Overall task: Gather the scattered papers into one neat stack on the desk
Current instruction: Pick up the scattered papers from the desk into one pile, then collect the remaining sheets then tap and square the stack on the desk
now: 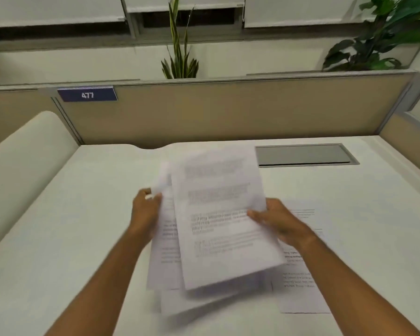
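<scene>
A loose bundle of printed white papers (218,214) is held above the white desk (83,214), its sheets fanned and blurred. My left hand (146,212) grips the bundle's left edge, thumb on top. My right hand (277,219) grips the right edge, fingers over the top sheet. Under my right forearm one more printed sheet (301,287) lies flat on the desk, partly hidden by the arm and the bundle.
A grey cable hatch (303,155) is set into the desk at the back right. A beige partition (228,110) with a blue "477" label (87,94) runs along the desk's far edge. Plants (180,57) stand behind it.
</scene>
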Tool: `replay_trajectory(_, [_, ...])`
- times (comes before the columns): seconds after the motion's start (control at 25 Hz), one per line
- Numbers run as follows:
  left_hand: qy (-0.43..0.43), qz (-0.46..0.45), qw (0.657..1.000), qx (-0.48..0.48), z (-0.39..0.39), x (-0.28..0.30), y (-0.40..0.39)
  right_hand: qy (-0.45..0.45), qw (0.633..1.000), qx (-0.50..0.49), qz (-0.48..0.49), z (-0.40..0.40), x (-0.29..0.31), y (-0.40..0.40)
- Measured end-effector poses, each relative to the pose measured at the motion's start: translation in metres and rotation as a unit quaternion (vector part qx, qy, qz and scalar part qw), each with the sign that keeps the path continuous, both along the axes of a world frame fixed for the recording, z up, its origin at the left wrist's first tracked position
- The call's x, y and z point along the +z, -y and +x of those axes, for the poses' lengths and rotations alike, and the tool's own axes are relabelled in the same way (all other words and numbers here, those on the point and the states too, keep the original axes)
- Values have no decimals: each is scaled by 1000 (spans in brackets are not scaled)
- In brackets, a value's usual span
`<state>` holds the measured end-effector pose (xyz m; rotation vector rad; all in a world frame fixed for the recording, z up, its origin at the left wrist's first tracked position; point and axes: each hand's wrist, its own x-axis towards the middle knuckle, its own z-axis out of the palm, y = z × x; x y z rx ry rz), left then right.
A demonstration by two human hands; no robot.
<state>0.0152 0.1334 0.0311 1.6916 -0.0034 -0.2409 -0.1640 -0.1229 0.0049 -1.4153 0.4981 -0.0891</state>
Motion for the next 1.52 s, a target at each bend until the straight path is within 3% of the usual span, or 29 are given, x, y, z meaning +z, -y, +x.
replay_trajectory(0.12, [-79, 11, 997, -4, -11, -49, -9, -79, 996, 18, -24, -9, -34, -23])
replay_trajectory(0.28, [-106, 34, 992, -50, -25, -64, -16, -97, 994, 47, -35, -6, -48, -46])
replay_trajectory(0.48, [7, 32, 992, -122, -43, -38, -14, -139, 976, 28, -168, 4, -34, -46])
replay_trajectory(0.68, [105, -121, 970, -183, -34, 42, -6, 52, 997, 46, 32, 21, 20, -22])
replay_trajectory(0.8, [179, -133, 952, -210, -35, 77, 10, 143, 989, 5, -45, 32, 63, -19])
replay_trajectory(0.96, [253, -142, 941, -173, -34, 97, 29, 231, 966, -55, -105, 32, 96, -7])
replay_trajectory(1.08, [214, -139, 951, -172, -41, 70, 36, 193, 971, -73, -125, 22, 76, -1])
replay_trajectory(1.28, [93, -55, 976, -192, -60, 14, 42, 92, 984, -82, -130, 1, 16, -3])
replay_trajectory(1.52, [126, -37, 983, -131, -40, 23, 70, 100, 967, -212, -100, -18, 21, 35])
